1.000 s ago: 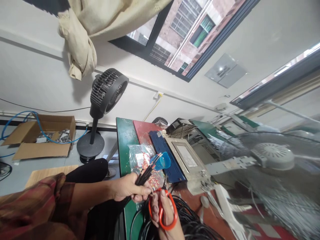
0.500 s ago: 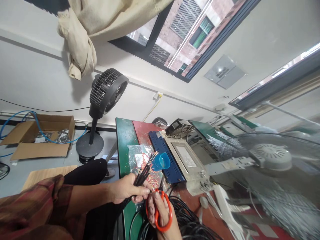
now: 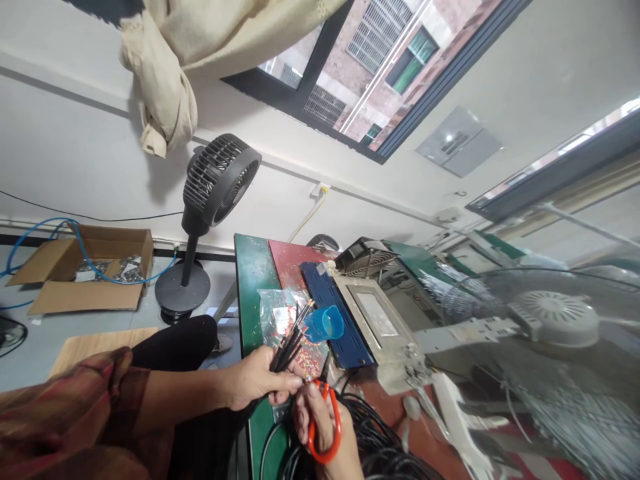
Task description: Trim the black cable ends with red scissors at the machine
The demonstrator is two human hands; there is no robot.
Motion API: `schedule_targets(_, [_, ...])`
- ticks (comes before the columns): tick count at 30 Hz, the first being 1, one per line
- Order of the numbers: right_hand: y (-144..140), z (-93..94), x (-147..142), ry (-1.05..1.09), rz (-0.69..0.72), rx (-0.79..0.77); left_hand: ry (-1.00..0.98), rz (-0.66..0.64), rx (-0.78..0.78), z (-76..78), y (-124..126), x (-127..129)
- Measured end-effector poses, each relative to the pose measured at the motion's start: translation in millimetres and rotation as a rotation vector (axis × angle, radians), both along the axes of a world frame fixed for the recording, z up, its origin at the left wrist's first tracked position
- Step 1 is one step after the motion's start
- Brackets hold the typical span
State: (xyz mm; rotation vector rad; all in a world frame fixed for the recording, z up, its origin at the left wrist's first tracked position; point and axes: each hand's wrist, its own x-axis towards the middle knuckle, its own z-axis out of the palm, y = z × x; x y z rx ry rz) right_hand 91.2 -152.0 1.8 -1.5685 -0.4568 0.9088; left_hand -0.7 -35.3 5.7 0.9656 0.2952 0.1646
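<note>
My left hand (image 3: 263,379) is closed around a bundle of black cables (image 3: 289,348), whose stripped ends point up and away from me. In my right hand (image 3: 325,423) is a pair of orange-handled scissors (image 3: 336,427), my fingers through the loops and the dark blades pointing away. The two hands almost meet; whether the right fingertips also pinch a cable is hidden. Just past the cable ends is a blue plastic cup (image 3: 326,325). Small red and yellow bits lie on a clear plastic bag (image 3: 273,305) under the cables. More black cable (image 3: 385,453) is heaped below my right hand.
A blue panel (image 3: 337,320) and a beige machine (image 3: 370,313) stand beyond the cup on the green table (image 3: 249,267). A dark fan (image 3: 220,180) stands on the floor at left, near an open cardboard box (image 3: 90,300). A larger fan (image 3: 555,317) is at right.
The view has shifted slightly. The scissors have turned a little in my right hand, their handles now looking closer together. My left hand keeps its hold on the cables.
</note>
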Motion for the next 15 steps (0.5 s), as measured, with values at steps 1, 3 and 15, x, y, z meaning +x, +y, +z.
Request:
schedule_targets(1, [0,-0.2,0,-0.019,0.0,-0.005,-0.002,0.002,-0.012,-0.8,0,0])
schedule_targets(3, [0,-0.4,-1,-0.056,-0.005,-0.02,0.001,0.014,-0.044,-2.4,0,1])
schedule_targets(15, [-11,-8.6,-5,-1.304,0.021,0.217,0.181,-0.03,-0.585,5.5,15,-2])
